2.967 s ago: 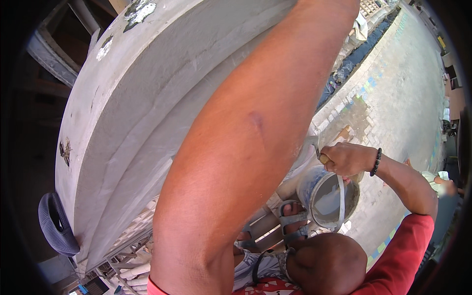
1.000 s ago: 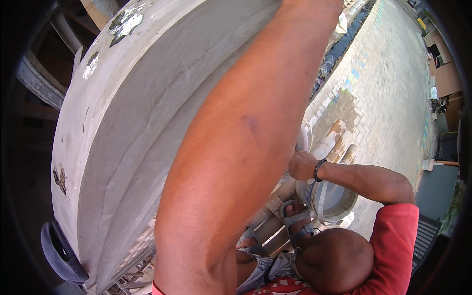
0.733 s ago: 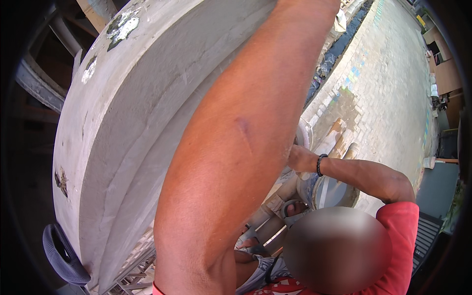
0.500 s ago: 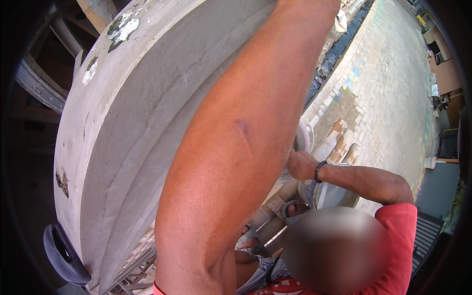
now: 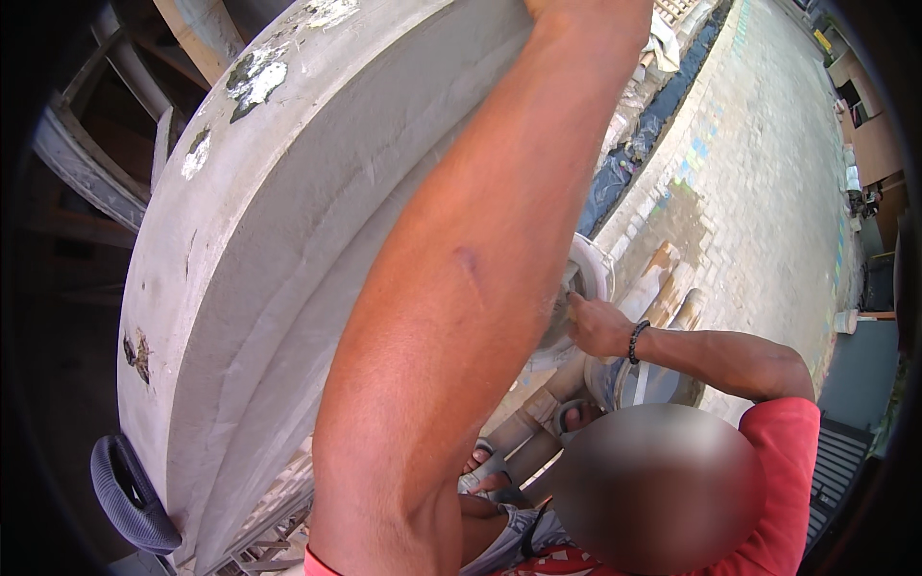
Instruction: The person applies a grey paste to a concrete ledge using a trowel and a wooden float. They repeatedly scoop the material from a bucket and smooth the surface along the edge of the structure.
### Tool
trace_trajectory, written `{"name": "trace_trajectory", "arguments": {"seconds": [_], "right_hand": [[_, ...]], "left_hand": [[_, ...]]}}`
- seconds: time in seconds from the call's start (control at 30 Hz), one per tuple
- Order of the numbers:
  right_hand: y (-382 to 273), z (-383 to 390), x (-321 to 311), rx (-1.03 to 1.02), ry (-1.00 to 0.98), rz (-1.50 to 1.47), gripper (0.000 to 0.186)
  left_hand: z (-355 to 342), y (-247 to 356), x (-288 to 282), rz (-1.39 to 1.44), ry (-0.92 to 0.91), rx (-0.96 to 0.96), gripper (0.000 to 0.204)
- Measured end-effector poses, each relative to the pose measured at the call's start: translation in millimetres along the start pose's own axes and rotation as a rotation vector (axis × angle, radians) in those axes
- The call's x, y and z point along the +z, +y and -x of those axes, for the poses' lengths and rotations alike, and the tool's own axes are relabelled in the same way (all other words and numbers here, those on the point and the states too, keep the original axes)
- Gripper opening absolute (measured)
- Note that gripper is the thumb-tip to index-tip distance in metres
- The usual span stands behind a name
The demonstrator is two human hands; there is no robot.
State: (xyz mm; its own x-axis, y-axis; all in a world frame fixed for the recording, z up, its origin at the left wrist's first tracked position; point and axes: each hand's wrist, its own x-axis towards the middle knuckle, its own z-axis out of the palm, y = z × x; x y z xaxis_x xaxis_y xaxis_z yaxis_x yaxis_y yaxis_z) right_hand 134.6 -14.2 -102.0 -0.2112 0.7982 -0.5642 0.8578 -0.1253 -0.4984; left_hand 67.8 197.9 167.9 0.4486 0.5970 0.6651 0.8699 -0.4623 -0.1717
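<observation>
while at the bucket (image 5: 602, 271), right hand (image 5: 603, 327) in a curl, hold unclear, left hand out of view

left hand cut off past the top edge, raised forearm (image 5: 461, 250) hiding part of a pale bucket (image 5: 597, 261), right hand's grip too small to make out, head (image 5: 663, 504) blurred, second bucket (image 5: 601, 376) partly covered

Pale poles (image 5: 530, 425) under sandalled feet (image 5: 580, 416) and, apparently, two buckets (image 5: 603, 269)
</observation>
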Motion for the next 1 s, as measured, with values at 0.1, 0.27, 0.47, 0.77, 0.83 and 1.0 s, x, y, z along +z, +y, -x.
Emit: {"name": "trace_trajectory", "arguments": {"seconds": [0.1, 0.27, 0.47, 0.77, 0.83, 1.0], "right_hand": [[13, 4, -5, -0.057, 0.007, 0.059, 0.063], [29, 6, -8, -0.069, 0.028, 0.11, 0.064], [30, 8, -32, -0.138, 0.0, 0.185, 0.063], [66, 20, -73, -0.466, 0.01, 0.171, 0.067], [69, 26, -81, -0.481, 0.033, 0.163, 0.065], [77, 52, -100, -0.521, 0.116, 0.163, 0.048]], "left_hand": [[-6, -2, 0, 0.01, -0.066, 0.005, 0.029], [-6, 0, 2, 0.029, -0.037, 0.001, 0.028], [-6, -1, 5, 0.055, -0.004, -0.012, 0.027], [2, 1, 0, 0.049, 0.082, -0.003, 0.033], [1, -1, 6, 0.06, 0.096, -0.005, 0.034], [-3, -2, -5, 0.059, -0.056, 0.043, 0.032]]}}
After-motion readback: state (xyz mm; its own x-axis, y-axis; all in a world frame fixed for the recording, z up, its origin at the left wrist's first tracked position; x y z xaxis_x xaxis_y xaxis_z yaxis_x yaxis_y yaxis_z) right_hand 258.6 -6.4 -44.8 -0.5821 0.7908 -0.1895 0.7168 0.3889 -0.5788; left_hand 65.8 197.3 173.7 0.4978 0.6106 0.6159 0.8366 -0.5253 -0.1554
